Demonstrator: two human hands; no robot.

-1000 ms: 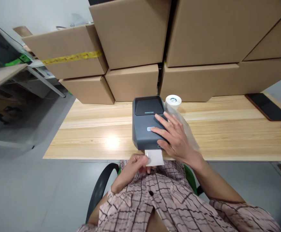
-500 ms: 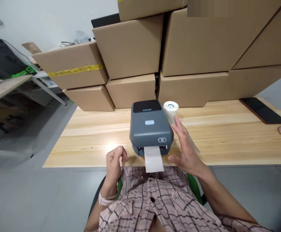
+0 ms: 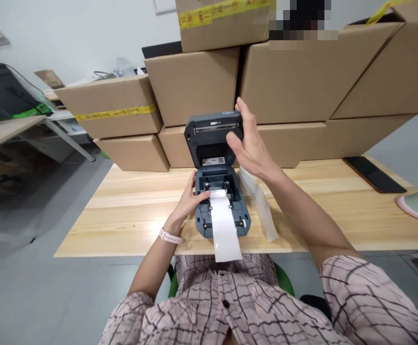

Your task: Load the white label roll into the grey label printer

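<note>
- The label printer [image 3: 202, 216] sits around the middle of the wooden table [image 3: 122, 215], toward the near edge, with its lid [image 3: 209, 143] tilted up on the far side and its inside bared.
- A white label strip [image 3: 226, 235] runs from inside the printer, between the small guides, toward the near side; its end lies past the near edge of the table.
- The left hand [image 3: 187, 201] grasps the left wall of the printer: fingers along the outside, thumb reaching over to the inside, its tip at the left edge of the label strip.
- The right hand [image 3: 254, 148] is at the right edge of the lid, thumb in front of the inner face and forefinger pointing up beyond the edge. The fingers are spread; from this angle I cannot tell whether they pinch the lid or merely prop it.
- The step in hand appears to be exposing the label path, with the lid raised and the base steadied.
- The next move, I judge, calls for the lid to stay well back and the label strip to lie straight between the guides, without the thumb dragging it sideways.
- To the right of the printer, a pale, curled strip [image 3: 261, 201] lies on the table; a dark phone [image 3: 374, 175] lies farther right, and cardboard boxes [image 3: 194, 88] stand stacked on the far side.
</note>
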